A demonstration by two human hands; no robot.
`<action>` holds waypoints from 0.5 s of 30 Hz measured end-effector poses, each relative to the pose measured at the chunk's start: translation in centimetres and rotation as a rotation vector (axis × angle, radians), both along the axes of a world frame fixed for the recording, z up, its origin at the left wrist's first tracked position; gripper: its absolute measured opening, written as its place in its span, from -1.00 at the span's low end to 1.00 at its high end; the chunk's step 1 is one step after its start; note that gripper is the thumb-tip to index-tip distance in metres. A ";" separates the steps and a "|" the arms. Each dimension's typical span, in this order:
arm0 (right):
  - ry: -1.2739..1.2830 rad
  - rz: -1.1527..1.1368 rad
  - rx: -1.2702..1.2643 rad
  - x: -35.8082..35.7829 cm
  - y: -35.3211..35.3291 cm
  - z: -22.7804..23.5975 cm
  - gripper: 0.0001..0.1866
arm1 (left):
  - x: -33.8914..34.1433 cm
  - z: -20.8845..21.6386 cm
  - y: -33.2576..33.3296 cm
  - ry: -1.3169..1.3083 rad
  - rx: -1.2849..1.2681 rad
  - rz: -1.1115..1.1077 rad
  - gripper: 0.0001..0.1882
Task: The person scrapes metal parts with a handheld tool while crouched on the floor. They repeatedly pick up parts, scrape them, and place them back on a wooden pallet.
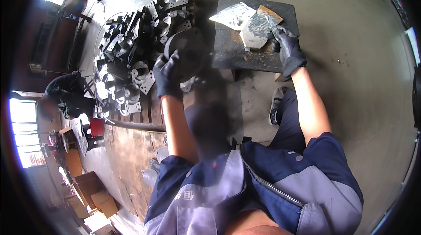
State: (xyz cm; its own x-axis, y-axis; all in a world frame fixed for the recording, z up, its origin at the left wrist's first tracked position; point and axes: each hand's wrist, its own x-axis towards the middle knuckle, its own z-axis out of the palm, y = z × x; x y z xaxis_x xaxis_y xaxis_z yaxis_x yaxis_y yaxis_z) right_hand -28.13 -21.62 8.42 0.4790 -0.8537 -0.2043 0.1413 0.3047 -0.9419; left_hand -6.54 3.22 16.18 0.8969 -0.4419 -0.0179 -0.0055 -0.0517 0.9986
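My left hand (166, 76), in a black glove, grips the near-left edge of a round dark metal part (189, 53), its thumb on the face. The part is tilted up beside the heap of metal parts, slightly blurred. My right hand (287, 47), also in a black glove, is closed over a dark, worn small table (226, 57). A thin greyish piece sticks out from its fingers; its kind cannot be made out. Right beside those fingers lies a flat sheet (254, 37) smeared with grey paste. A whitish sheet with dark smudges (232, 15) lies to its left.
Many metal brackets with round hubs (131, 55) are heaped on a wooden pallet (131, 147) at my left. A person in dark clothes (68, 92) bends over at the far left, near a red bucket (96, 126). Cardboard boxes (90, 186) stand lower left.
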 end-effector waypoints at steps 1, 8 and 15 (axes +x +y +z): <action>0.024 -0.017 -0.002 0.0 0.3 0.6 -0.82 | 1.5 -2.0 -0.9 -0.013 0.040 -0.063 -0.77; 0.035 -0.046 0.018 -0.7 -0.3 0.4 -0.80 | 5.4 -10.4 -3.0 -0.781 0.853 -0.432 -0.60; 0.352 0.261 0.064 0.2 3.1 0.0 -0.87 | 4.2 -11.4 -3.7 -0.184 0.799 -0.347 -0.36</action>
